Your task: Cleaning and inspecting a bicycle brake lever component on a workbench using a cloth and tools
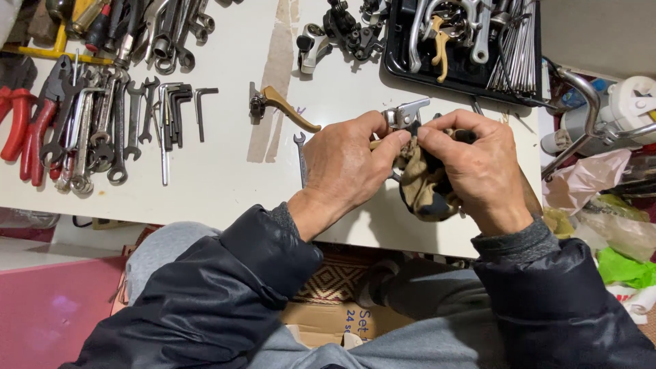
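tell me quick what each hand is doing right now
Left hand: closed, pinching the silver brake lever.
Right hand: closed on the dirty rag, pressing it to the lever.

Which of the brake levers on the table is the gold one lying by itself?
The gold brake lever lying alone on the white table, left of the left hand. The other gold lever sits in the black tray among silver ones.

We see a white worktable (219, 184) under even, soft light, its top scuffed and crossed by a strip of brownish tape (273, 75). Below its front edge lie a pink surface (48, 307) at left, a patterned woven mat (335, 281) and a cardboard box (335, 321).
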